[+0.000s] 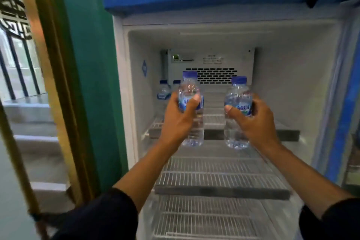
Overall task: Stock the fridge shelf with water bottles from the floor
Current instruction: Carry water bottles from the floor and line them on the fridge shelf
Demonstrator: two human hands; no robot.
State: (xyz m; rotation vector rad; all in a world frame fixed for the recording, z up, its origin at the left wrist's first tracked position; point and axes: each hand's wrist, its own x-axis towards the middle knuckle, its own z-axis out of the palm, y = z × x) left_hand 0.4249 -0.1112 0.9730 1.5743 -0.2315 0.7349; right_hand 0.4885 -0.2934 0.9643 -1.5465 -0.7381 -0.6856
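Altogether four bottles: left hand [178, 118] grips one bottle [191, 109], right hand [253, 121] another [237, 113], two shelved [164, 90].

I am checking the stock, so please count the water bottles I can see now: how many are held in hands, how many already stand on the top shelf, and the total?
Bottles held: 2, one in the left hand, one in the right hand
Bottles standing at the back left of the top shelf: 2
Total: 4
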